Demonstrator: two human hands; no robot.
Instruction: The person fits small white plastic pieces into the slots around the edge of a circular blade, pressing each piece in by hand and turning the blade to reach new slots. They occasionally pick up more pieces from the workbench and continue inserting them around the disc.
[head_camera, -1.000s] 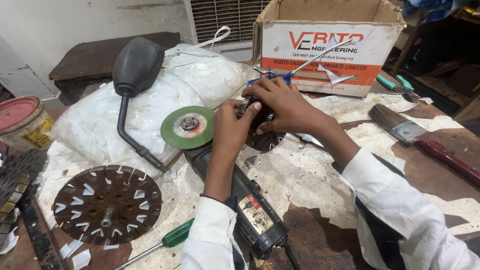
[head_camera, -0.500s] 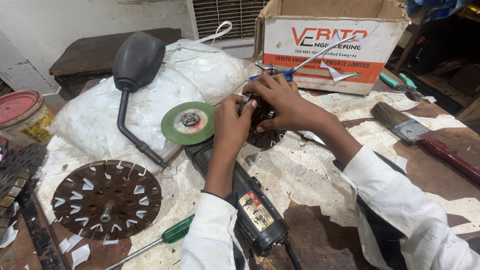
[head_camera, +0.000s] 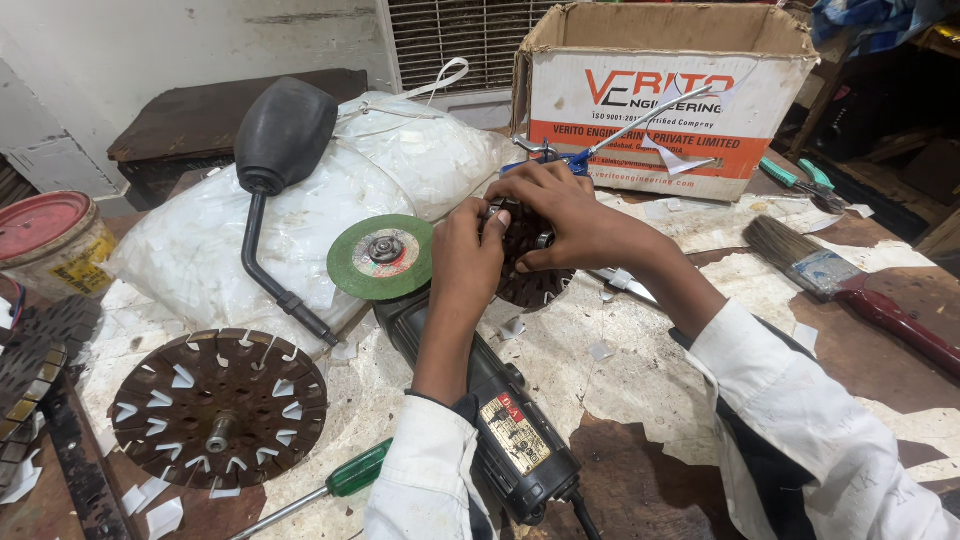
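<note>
While both hands meet over the middle of the worn workbench (head_camera: 700, 420), they close together on a small dark round part (head_camera: 530, 285) with notched edges, held just above the bench top. The left hand (head_camera: 468, 262) grips it from the left with bent fingers, and the right hand (head_camera: 570, 215) wraps over its far and right side, fingers curled down across it. Only the near lower edge of the part shows beneath the palms; the rest is hidden, so its exact shape cannot be told.

Just left of the hands lies an angle grinder (head_camera: 500, 420), its black body running near and right under the left forearm, with a green grinding disc (head_camera: 381, 257) mounted at its far end, almost touching the left hand. Farther left, a black mirror on a bent stem (head_camera: 280, 140) rests on a white plastic sack (head_camera: 400, 160). Near the left edge lies a large brown slotted disc (head_camera: 220, 405), and a green-handled screwdriver (head_camera: 345, 478) lies beside the left sleeve. On the far side stands an open cardboard box (head_camera: 660, 110), and a paintbrush with a red handle (head_camera: 840, 285) lies at the right.
</note>
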